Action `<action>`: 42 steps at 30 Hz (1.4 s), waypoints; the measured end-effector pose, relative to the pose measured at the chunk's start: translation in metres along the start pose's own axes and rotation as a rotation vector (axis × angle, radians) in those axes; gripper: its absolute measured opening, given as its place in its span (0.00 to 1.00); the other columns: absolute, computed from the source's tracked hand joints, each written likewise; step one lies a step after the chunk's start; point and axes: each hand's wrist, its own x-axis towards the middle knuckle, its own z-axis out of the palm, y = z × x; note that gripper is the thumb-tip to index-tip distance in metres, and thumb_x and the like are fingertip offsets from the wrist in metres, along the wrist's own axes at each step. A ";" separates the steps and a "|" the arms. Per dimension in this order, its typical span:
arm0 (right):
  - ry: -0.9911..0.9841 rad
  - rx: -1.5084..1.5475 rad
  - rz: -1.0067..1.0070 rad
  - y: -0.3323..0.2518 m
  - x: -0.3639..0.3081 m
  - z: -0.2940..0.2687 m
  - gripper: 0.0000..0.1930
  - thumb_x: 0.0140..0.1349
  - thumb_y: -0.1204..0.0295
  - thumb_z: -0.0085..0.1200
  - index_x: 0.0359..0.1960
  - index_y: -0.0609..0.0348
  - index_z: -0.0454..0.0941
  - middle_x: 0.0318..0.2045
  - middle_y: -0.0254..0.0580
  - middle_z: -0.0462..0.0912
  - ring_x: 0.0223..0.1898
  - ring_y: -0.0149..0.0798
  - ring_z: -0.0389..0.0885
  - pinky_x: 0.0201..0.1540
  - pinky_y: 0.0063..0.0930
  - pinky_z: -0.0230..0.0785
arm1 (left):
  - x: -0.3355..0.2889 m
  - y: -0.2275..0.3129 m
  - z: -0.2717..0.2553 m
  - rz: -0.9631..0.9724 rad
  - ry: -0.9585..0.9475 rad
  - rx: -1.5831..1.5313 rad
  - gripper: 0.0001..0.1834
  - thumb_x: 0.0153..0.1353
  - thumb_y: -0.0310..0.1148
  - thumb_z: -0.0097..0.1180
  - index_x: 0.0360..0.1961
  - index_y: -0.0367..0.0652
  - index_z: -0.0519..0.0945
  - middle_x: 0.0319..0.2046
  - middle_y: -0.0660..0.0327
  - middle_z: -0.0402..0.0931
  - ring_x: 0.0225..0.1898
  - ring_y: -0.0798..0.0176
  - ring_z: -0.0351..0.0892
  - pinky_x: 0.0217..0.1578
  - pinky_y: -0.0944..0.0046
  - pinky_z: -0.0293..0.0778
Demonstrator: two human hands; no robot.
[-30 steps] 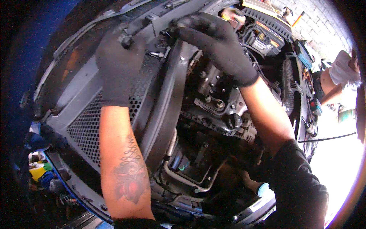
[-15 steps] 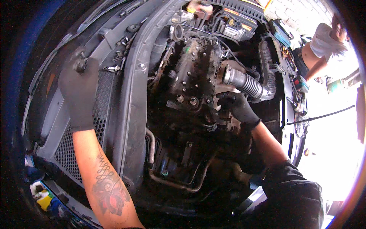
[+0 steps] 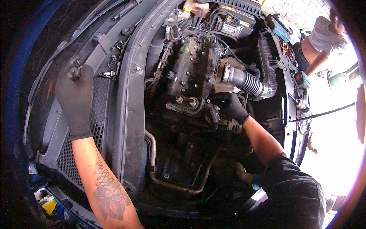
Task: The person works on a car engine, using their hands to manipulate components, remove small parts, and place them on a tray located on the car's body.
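My left hand (image 3: 74, 97), in a black glove, is raised over the cowl at the left. Its fingers are curled round small bolts (image 3: 77, 63), with one bolt's end poking out. More loose bolts (image 3: 114, 59) lie on the cowl ledge beside it, one silver bolt (image 3: 109, 73) nearest. My right hand (image 3: 233, 107), also gloved in black, reaches to the front right edge of the dark engine valve cover (image 3: 192, 78), below the air intake hose (image 3: 248, 82). Its fingers look bent inward, but their tips merge with the dark parts, hiding whatever they hold. A round black cap (image 3: 212, 114) sits close by.
The battery (image 3: 234, 26) and a pinkish fluid reservoir (image 3: 198, 7) stand at the far end of the bay. Metal pipes (image 3: 179, 186) curve through the near side. Tools (image 3: 301, 81) rest along the right edge. Another person (image 3: 324, 42) is at the upper right.
My right hand has shifted slightly left and down along the valve cover's edge. The left hand has moved a little left and down, still closed. The view has shifted slightly.
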 end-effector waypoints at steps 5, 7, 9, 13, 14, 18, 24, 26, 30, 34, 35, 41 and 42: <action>0.008 -0.056 -0.063 0.006 -0.001 -0.001 0.15 0.56 0.77 0.56 0.45 0.53 0.85 0.41 0.44 0.87 0.42 0.42 0.85 0.46 0.33 0.75 | 0.001 -0.016 0.008 0.081 0.077 -0.008 0.19 0.55 0.31 0.59 0.48 0.34 0.81 0.29 0.58 0.80 0.29 0.68 0.76 0.35 0.65 0.72; -0.033 -0.172 -0.185 0.005 0.000 0.000 0.16 0.56 0.75 0.51 0.47 0.55 0.83 0.40 0.46 0.85 0.44 0.47 0.82 0.49 0.39 0.73 | 0.001 -0.015 0.008 0.084 0.074 0.016 0.19 0.55 0.31 0.59 0.48 0.35 0.81 0.28 0.58 0.79 0.28 0.67 0.76 0.34 0.64 0.72; -0.077 -0.218 -0.274 0.001 0.006 -0.005 0.16 0.57 0.75 0.51 0.47 0.55 0.82 0.38 0.49 0.85 0.41 0.50 0.83 0.45 0.41 0.74 | 0.001 -0.011 0.005 0.066 0.051 0.036 0.19 0.55 0.31 0.59 0.48 0.36 0.82 0.27 0.59 0.79 0.28 0.67 0.75 0.34 0.64 0.72; -0.327 -0.453 -0.169 0.016 0.013 -0.006 0.16 0.57 0.73 0.50 0.47 0.56 0.80 0.35 0.54 0.84 0.36 0.56 0.82 0.38 0.47 0.74 | 0.001 -0.008 0.005 0.032 0.051 0.019 0.19 0.56 0.31 0.59 0.48 0.36 0.82 0.28 0.58 0.79 0.28 0.66 0.76 0.34 0.64 0.72; -0.328 -0.490 -0.182 0.022 0.013 -0.009 0.15 0.57 0.72 0.50 0.46 0.57 0.80 0.34 0.54 0.83 0.35 0.57 0.82 0.37 0.47 0.74 | 0.001 -0.006 0.006 0.022 0.052 0.018 0.19 0.56 0.32 0.59 0.48 0.36 0.82 0.29 0.58 0.79 0.28 0.65 0.76 0.35 0.63 0.72; -0.290 -0.444 -0.178 0.015 0.025 -0.005 0.11 0.56 0.71 0.51 0.39 0.58 0.81 0.29 0.54 0.83 0.31 0.58 0.82 0.33 0.50 0.73 | 0.002 -0.019 0.008 0.100 0.076 -0.005 0.18 0.56 0.32 0.60 0.47 0.35 0.82 0.35 0.53 0.82 0.31 0.61 0.79 0.37 0.61 0.74; -0.370 -0.555 -0.183 0.022 0.031 -0.001 0.09 0.54 0.69 0.53 0.35 0.56 0.82 0.27 0.52 0.83 0.29 0.57 0.82 0.32 0.49 0.73 | 0.002 -0.013 0.004 0.021 0.044 0.027 0.18 0.55 0.32 0.61 0.45 0.33 0.82 0.38 0.50 0.83 0.36 0.58 0.83 0.41 0.60 0.76; -0.290 -0.622 -0.270 0.028 0.026 -0.002 0.08 0.53 0.68 0.55 0.32 0.55 0.83 0.25 0.51 0.83 0.27 0.55 0.82 0.30 0.47 0.73 | 0.002 -0.010 0.005 0.030 0.033 -0.009 0.18 0.55 0.32 0.61 0.45 0.34 0.82 0.38 0.49 0.83 0.38 0.57 0.84 0.42 0.60 0.76; -0.291 -0.735 -0.135 0.015 0.035 -0.002 0.06 0.53 0.67 0.56 0.26 0.53 0.83 0.19 0.47 0.81 0.24 0.51 0.81 0.25 0.43 0.70 | 0.003 -0.028 0.007 0.144 0.117 0.057 0.18 0.55 0.32 0.61 0.46 0.34 0.81 0.38 0.49 0.83 0.38 0.57 0.84 0.42 0.60 0.76; -0.395 -0.520 -0.318 0.076 0.032 0.003 0.07 0.55 0.67 0.55 0.27 0.52 0.84 0.19 0.45 0.80 0.24 0.48 0.81 0.25 0.41 0.70 | 0.001 -0.013 0.011 0.045 0.068 0.002 0.18 0.55 0.32 0.61 0.46 0.35 0.82 0.38 0.49 0.83 0.38 0.57 0.84 0.42 0.60 0.76; -0.411 -0.452 -0.315 0.075 0.034 0.004 0.07 0.56 0.67 0.55 0.29 0.52 0.84 0.19 0.45 0.81 0.24 0.48 0.82 0.26 0.41 0.71 | 0.001 -0.011 0.010 0.057 0.073 -0.003 0.18 0.55 0.31 0.61 0.46 0.35 0.82 0.38 0.49 0.83 0.38 0.57 0.84 0.42 0.60 0.76; -0.484 -0.294 -0.025 0.032 0.040 0.000 0.10 0.60 0.65 0.54 0.37 0.52 0.85 0.27 0.45 0.85 0.29 0.50 0.83 0.31 0.41 0.73 | 0.001 -0.016 0.004 0.110 0.082 0.011 0.18 0.55 0.32 0.61 0.46 0.34 0.81 0.37 0.49 0.83 0.36 0.57 0.83 0.42 0.59 0.76; -0.463 -0.320 -0.048 0.037 0.037 0.000 0.10 0.60 0.65 0.54 0.38 0.52 0.85 0.28 0.46 0.85 0.29 0.50 0.83 0.31 0.41 0.73 | 0.002 -0.016 0.004 0.114 0.083 0.007 0.18 0.55 0.32 0.61 0.46 0.34 0.81 0.36 0.49 0.82 0.36 0.57 0.83 0.42 0.59 0.76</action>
